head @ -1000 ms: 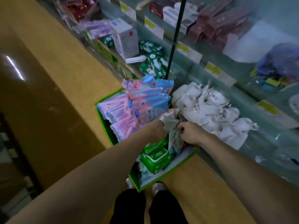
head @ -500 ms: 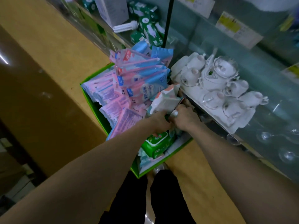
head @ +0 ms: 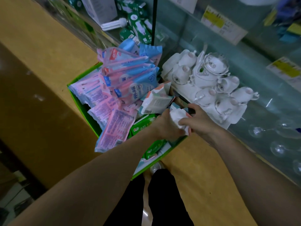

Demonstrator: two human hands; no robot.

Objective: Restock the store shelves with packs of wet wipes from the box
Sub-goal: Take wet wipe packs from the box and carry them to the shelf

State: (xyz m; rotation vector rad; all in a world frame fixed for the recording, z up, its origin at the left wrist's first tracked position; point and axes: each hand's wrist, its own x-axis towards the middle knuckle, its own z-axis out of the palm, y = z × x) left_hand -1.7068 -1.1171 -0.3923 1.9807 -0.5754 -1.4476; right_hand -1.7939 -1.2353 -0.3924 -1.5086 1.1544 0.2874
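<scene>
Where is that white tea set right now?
Head view, right of centre: the white tea set sits beside the green box, just beyond the right hand.

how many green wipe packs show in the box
2: one green pack beside the left hand, another nearer the green box's front corner; more may lie hidden.

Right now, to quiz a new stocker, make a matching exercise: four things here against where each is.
Things: 1 pink-and-blue plastic wipe packs; 2 green flat wipe packs; 3 white porcelain tea set; 4 white crumpled pack.
Places: A on the glass shelf; B gripped by left hand and right hand; C piled high in the green cardboard box; D low in the box.
Pairs: 1-C, 2-D, 3-A, 4-B.
</scene>
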